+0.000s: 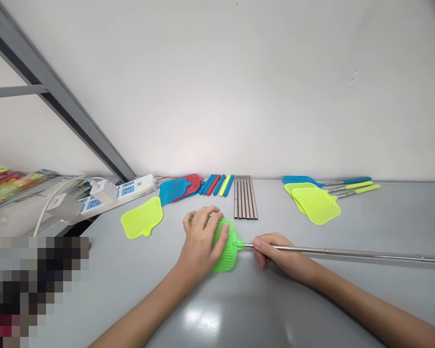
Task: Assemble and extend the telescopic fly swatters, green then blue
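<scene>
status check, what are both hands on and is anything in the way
Left hand on green head. Right hand pinching long rod by the head. Rod end meets head, fit unclear. Nothing seen in the way; short rods lie beyond.

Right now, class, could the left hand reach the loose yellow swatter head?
Probably yes: nothing lies between the yellow swatter head and the left hand, though that hand would need to release the green swatter head.

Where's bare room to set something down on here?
Bare tabletop lies nearer you than the green swatter head, between your forearms; also between the metal tubes and handled swatters. Crowded: back left, with power strip, loose swatter heads, coloured handles.
</scene>
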